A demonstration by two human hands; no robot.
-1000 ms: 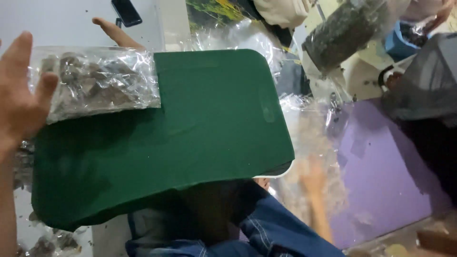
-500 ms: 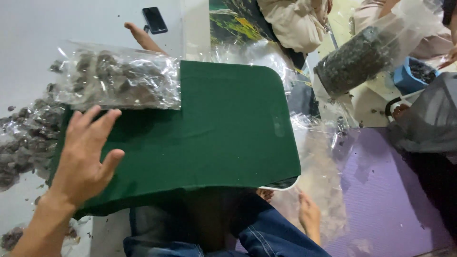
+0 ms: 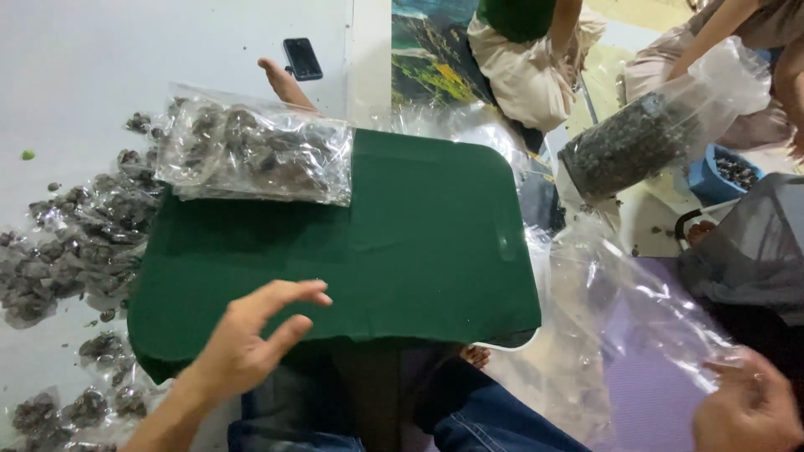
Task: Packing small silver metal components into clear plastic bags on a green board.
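Left hand (image 3: 251,339) over the near edge of the green cloth-covered tray (image 3: 419,251), fingers spread wide, palm down, gripping nothing, perhaps brushing the cloth, hard to tell. On the tray's far left corner, a filled clear bag of dark brown lumps (image 3: 255,155), lying flat, partly overhanging the far edge. Well right of the tray, right hand (image 3: 745,410) at a crumpled empty clear plastic bag (image 3: 620,326), fingers curled on the film; pinched or merely touching, cannot tell. Left of the tray, a heap of more filled bags (image 3: 71,247) on the white floor. Beyond the tray's far edge, a black phone (image 3: 301,59) and a bare foot (image 3: 283,84). Beyond the tray's far right corner, another person tilting a large clear bag of dark pieces (image 3: 636,146).
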